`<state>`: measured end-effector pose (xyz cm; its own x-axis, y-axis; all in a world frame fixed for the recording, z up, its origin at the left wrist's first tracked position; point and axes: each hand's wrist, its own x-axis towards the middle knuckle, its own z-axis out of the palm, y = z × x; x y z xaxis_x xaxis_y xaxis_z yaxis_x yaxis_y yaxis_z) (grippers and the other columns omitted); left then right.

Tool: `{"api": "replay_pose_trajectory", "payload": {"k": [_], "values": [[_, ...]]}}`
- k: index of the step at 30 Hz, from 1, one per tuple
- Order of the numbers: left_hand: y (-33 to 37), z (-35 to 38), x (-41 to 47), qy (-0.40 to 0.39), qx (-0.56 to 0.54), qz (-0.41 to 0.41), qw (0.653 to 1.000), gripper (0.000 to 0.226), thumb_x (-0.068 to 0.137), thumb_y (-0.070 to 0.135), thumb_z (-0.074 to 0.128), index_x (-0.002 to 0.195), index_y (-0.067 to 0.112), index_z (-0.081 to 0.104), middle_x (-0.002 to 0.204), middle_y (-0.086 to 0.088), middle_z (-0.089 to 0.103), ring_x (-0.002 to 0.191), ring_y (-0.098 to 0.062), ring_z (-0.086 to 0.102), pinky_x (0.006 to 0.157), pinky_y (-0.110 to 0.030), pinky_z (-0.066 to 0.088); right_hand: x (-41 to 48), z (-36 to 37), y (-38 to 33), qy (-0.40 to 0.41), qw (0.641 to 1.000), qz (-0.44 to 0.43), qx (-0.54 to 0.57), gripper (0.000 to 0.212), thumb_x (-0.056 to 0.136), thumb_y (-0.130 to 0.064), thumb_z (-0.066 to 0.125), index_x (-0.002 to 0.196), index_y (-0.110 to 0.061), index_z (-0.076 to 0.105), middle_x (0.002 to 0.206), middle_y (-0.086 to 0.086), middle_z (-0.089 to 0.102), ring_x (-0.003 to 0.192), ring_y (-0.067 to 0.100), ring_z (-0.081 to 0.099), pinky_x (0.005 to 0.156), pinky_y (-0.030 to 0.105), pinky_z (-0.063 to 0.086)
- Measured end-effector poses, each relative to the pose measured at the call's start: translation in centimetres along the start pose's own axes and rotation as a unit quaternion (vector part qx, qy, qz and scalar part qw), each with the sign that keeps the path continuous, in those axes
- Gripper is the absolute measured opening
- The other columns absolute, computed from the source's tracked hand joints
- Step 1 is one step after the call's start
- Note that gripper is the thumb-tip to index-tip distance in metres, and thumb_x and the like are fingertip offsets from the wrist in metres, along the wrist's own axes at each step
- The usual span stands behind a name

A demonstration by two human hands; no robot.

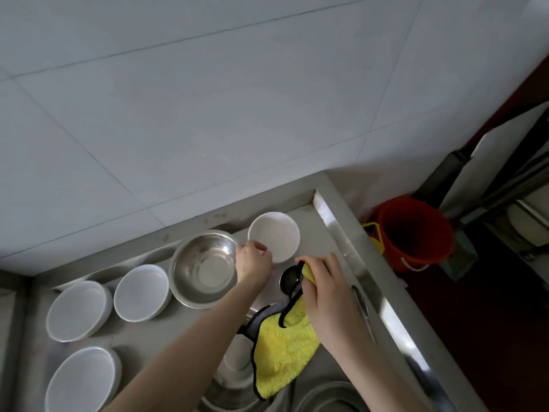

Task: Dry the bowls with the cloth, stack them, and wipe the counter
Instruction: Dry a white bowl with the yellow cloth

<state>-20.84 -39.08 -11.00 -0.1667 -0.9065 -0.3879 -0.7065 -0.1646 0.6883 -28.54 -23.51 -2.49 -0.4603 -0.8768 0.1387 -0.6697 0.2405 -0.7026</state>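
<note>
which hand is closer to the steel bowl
Left. The left hand sits right beside the steel bowl, at its right rim, gripping the far white bowl. The right hand is farther right, holding the yellow cloth.

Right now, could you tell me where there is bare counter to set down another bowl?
Bare counter shows between the back white bowl and the raised right edge, and again between the steel bowl, the nearest white bowl and the forearm. The near end under the yellow cloth is crowded with metalware.
</note>
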Motion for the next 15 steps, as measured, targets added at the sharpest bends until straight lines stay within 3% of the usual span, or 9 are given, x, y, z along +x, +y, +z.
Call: {"api": "replay_pose_trajectory", "payload": {"k": [5, 8, 10, 13, 15], "values": [[-0.1, -4.7, -2.8, -0.004, -0.053, 0.036, 0.998, 0.017, 0.089, 0.007, 0.051, 0.100, 0.020, 0.051, 0.118, -0.006, 0.042, 0.071, -0.032, 0.067, 0.047, -0.029, 0.056, -1.2, 0.3, -2.0, 0.018, 1.000, -0.019, 0.012, 0.027, 0.091, -0.008, 0.052, 0.116, -0.017, 0.057, 0.103, -0.005, 0.046, 0.081, 0.012, 0.055, 0.064, 0.029, 0.051], [-0.7, -8.2, -5.4, -0.013, -0.133, 0.053, 0.990, 0.038, 0.086, 0.000, 0.051, 0.109, 0.030, 0.044, 0.119, -0.008, 0.042, 0.082, -0.034, 0.063, 0.048, -0.038, 0.058, -1.8, 0.6, -4.2, 0.011, 0.998, -0.054, 0.022, 0.029, 0.094, -0.018, 0.042, 0.118, -0.016, 0.057, 0.104, -0.006, 0.045, 0.079, 0.007, 0.052, 0.062, 0.023, 0.048], [-1.4, -10.6, -7.4, -0.025, -0.202, 0.057, 0.977, 0.055, 0.085, -0.005, 0.051, 0.122, 0.034, 0.039, 0.120, -0.005, 0.043, 0.097, -0.030, 0.056, 0.049, -0.035, 0.058, -2.3, 0.5, -6.1, 0.010, 0.997, -0.075, 0.019, 0.030, 0.096, -0.022, 0.040, 0.120, -0.017, 0.057, 0.105, -0.009, 0.046, 0.079, 0.002, 0.050, 0.064, 0.015, 0.044], [-2.4, -14.2, -11.0, -0.067, -0.305, 0.051, 0.949, 0.067, 0.084, -0.013, 0.049, 0.134, 0.030, 0.037, 0.115, 0.005, 0.045, 0.100, -0.018, 0.052, 0.054, -0.033, 0.058, -3.2, 0.3, -8.6, 0.033, 0.995, -0.098, 0.015, 0.029, 0.093, -0.010, 0.053, 0.121, -0.018, 0.059, 0.102, -0.007, 0.049, 0.079, 0.003, 0.052, 0.066, 0.016, 0.046], [-3.5, -16.2, -13.1, -0.101, -0.371, 0.014, 0.923, 0.063, 0.084, -0.015, 0.047, 0.133, 0.025, 0.041, 0.118, -0.007, 0.048, 0.100, -0.027, 0.058, 0.058, -0.035, 0.059, -3.7, 0.3, -10.3, 0.060, 0.991, -0.118, 0.018, 0.034, 0.089, -0.004, 0.059, 0.121, -0.017, 0.061, 0.097, -0.005, 0.050, 0.076, 0.003, 0.052, 0.068, 0.011, 0.044]]}}
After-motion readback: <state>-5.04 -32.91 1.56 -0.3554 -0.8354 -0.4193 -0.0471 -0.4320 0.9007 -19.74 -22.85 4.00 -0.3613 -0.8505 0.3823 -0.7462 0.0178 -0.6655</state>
